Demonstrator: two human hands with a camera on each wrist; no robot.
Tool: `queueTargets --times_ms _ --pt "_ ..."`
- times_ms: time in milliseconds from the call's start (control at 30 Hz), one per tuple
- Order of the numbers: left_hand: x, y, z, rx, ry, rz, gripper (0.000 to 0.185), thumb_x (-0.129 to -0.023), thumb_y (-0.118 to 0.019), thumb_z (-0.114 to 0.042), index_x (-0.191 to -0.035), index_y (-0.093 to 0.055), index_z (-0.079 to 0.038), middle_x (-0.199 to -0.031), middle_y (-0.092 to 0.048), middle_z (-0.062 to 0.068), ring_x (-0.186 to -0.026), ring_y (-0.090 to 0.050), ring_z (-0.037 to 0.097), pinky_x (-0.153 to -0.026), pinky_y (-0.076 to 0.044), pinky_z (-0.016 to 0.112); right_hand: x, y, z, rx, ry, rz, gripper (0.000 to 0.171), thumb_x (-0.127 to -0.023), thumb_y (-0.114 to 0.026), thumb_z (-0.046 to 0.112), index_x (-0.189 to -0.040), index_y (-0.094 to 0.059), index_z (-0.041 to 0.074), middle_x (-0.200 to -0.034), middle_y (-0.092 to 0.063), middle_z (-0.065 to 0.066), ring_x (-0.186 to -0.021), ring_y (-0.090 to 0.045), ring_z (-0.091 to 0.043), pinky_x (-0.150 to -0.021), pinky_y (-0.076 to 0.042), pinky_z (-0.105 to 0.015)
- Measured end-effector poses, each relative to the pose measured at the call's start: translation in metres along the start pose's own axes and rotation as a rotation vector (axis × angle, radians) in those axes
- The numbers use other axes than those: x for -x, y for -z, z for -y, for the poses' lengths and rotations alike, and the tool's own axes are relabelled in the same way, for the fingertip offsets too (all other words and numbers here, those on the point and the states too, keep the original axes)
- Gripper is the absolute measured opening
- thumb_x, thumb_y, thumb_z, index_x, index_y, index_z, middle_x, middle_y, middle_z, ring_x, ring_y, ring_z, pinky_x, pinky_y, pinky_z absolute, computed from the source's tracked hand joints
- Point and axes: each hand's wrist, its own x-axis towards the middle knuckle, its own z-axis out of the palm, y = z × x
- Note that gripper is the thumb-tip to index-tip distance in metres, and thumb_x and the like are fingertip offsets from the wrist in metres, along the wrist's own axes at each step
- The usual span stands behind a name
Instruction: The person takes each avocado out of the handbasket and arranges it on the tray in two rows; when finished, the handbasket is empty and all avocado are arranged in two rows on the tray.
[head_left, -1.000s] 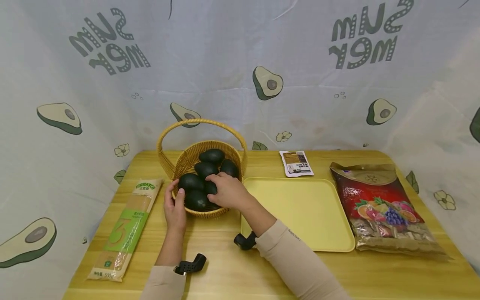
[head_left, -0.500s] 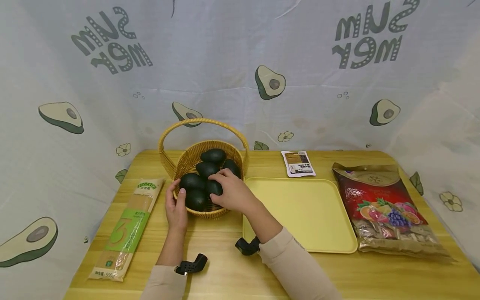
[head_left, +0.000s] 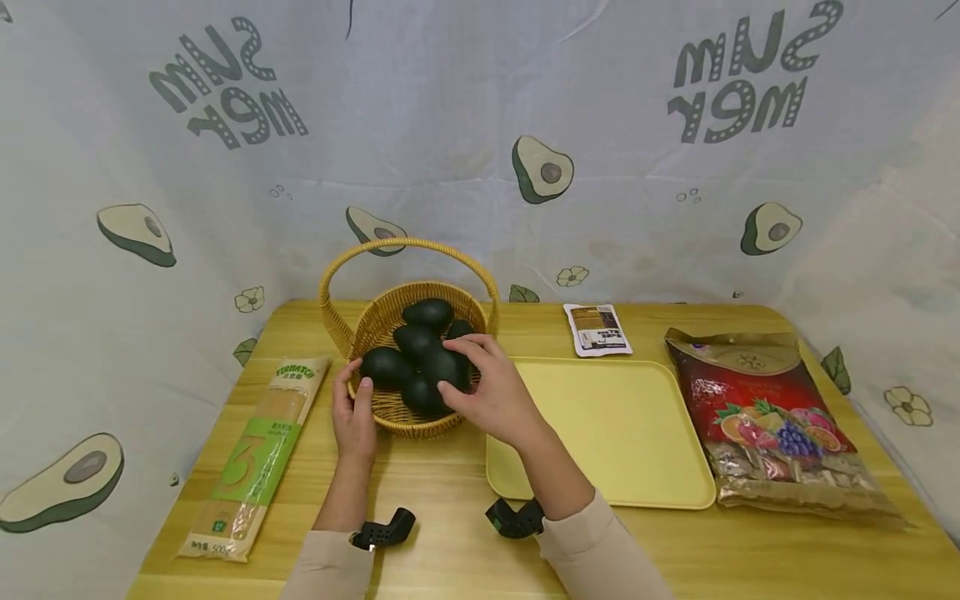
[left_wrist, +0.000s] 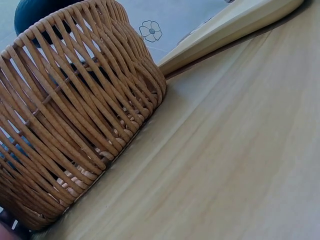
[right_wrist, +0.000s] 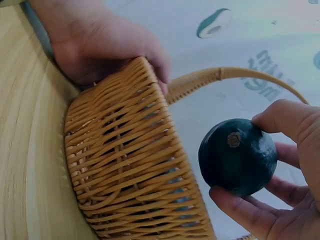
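A yellow wicker basket (head_left: pixel 405 429) with a tall arched handle holds several dark green avocados (head_left: pixel 386 367). My left hand (head_left: pixel 354 425) grips the basket's left side near the rim; the right wrist view also shows this hand (right_wrist: pixel 112 47) at the wicker. Between thumb and fingers, my right hand (head_left: pixel 498 396) holds one avocado (head_left: pixel 442 367) over the basket's right part. Seen from the right wrist, that avocado (right_wrist: pixel 237 157) is above the rim, stem scar showing. In the left wrist view the basket wall (left_wrist: pixel 75 100) fills the left side.
A pale yellow tray (head_left: pixel 600 433) lies right of the basket. Beyond it are a small white packet (head_left: pixel 597 329) and, farther right, a large red and gold bag (head_left: pixel 780 417). A noodle pack (head_left: pixel 255 458) lies at the left. A printed curtain (head_left: pixel 450 125) hangs behind.
My right hand has taken hold of an avocado and raised it up from the others, shifting slightly to the right. The left hand stays at the basket.
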Motion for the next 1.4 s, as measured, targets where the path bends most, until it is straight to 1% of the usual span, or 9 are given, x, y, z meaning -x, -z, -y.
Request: queueTargets --times_ms 100,167,300,433,700,867,1000,1167,1400 --pt "0.000 0.000 0.000 -0.002 0.005 0.005 0.037 -0.107 -0.047 -0.013 -0.142 -0.050 -0.001 -0.153 -0.044 0.014 -0.148 -0.032 0.023 -0.116 -0.026 0.036 0.004 0.007 -0.001 -0.038 -0.004 -0.021 0.052 -0.088 -0.079 0.019 -0.137 -0.062 0.016 -0.139 -0.051 -0.008 -0.082 -0.062 -0.021 -0.067 -0.056 -0.024" --pt "0.000 0.000 0.000 0.001 0.009 0.009 0.037 -0.107 -0.047 -0.013 -0.142 -0.050 -0.001 -0.154 -0.043 0.014 -0.149 -0.031 0.024 -0.116 -0.027 0.035 0.006 0.014 -0.002 -0.074 -0.010 -0.037 0.052 -0.088 -0.079 0.017 -0.137 -0.062 0.015 -0.137 -0.051 -0.009 -0.088 -0.065 -0.023 -0.068 -0.057 -0.024" --pt "0.001 0.000 0.000 0.005 0.020 0.012 0.038 -0.107 -0.047 -0.014 -0.143 -0.049 -0.001 -0.154 -0.043 0.013 -0.150 -0.030 0.023 -0.114 -0.027 0.032 0.010 0.027 -0.005 -0.138 -0.015 -0.081 0.051 -0.087 -0.080 0.012 -0.135 -0.063 0.013 -0.135 -0.052 -0.012 -0.114 -0.063 -0.029 -0.072 -0.060 -0.025" --pt "0.001 0.001 0.000 -0.002 0.026 0.008 0.038 -0.107 -0.047 -0.015 -0.142 -0.049 -0.002 -0.155 -0.042 0.013 -0.150 -0.029 0.024 -0.115 -0.026 0.033 0.013 0.038 -0.010 -0.160 -0.021 -0.115 0.052 -0.087 -0.080 0.010 -0.136 -0.063 0.012 -0.134 -0.052 -0.013 -0.128 -0.057 -0.033 -0.073 -0.060 -0.027" --pt "0.001 0.002 0.002 -0.006 0.017 0.012 0.038 -0.108 -0.046 -0.015 -0.143 -0.050 -0.002 -0.154 -0.043 0.012 -0.150 -0.030 0.022 -0.113 -0.028 0.027 0.016 0.057 -0.025 -0.142 -0.040 -0.173 0.052 -0.087 -0.080 0.010 -0.136 -0.063 0.011 -0.136 -0.054 -0.014 -0.127 -0.058 -0.037 -0.074 -0.060 -0.030" --pt "0.000 0.002 0.002 0.003 0.013 0.013 0.038 -0.108 -0.046 -0.015 -0.143 -0.049 -0.001 -0.155 -0.043 0.012 -0.150 -0.030 0.021 -0.112 -0.028 0.026 0.016 0.068 -0.038 -0.092 -0.073 -0.199 0.052 -0.087 -0.079 0.010 -0.137 -0.062 0.009 -0.136 -0.053 -0.018 -0.127 -0.057 -0.043 -0.078 -0.061 -0.041" --pt "0.000 0.002 0.002 0.011 0.020 0.016 0.038 -0.108 -0.045 -0.016 -0.143 -0.049 -0.001 -0.156 -0.041 0.013 -0.150 -0.029 0.023 -0.115 -0.026 0.031 0.015 0.073 -0.047 -0.069 -0.126 -0.223 0.055 -0.088 -0.078 0.011 -0.140 -0.059 0.009 -0.137 -0.051 -0.020 -0.127 -0.056 -0.046 -0.082 -0.060 -0.052" --pt "0.000 0.002 0.001 0.014 0.021 0.012 0.038 -0.108 -0.046 -0.016 -0.142 -0.049 -0.001 -0.155 -0.042 0.013 -0.151 -0.029 0.023 -0.119 -0.024 0.039 0.012 0.066 -0.061 -0.048 -0.174 -0.230 0.057 -0.089 -0.078 0.014 -0.143 -0.058 0.010 -0.140 -0.050 -0.020 -0.126 -0.056 -0.045 -0.093 -0.052 -0.060" --pt "0.000 0.002 0.003 0.013 0.015 0.009 0.037 -0.108 -0.045 -0.016 -0.142 -0.049 -0.001 -0.152 -0.044 0.012 -0.148 -0.031 0.022 -0.116 -0.025 0.031 0.006 0.044 -0.083 -0.028 -0.220 -0.195 0.057 -0.088 -0.079 0.017 -0.141 -0.059 0.011 -0.137 -0.050 -0.019 -0.125 -0.057 -0.043 -0.095 -0.052 -0.057"
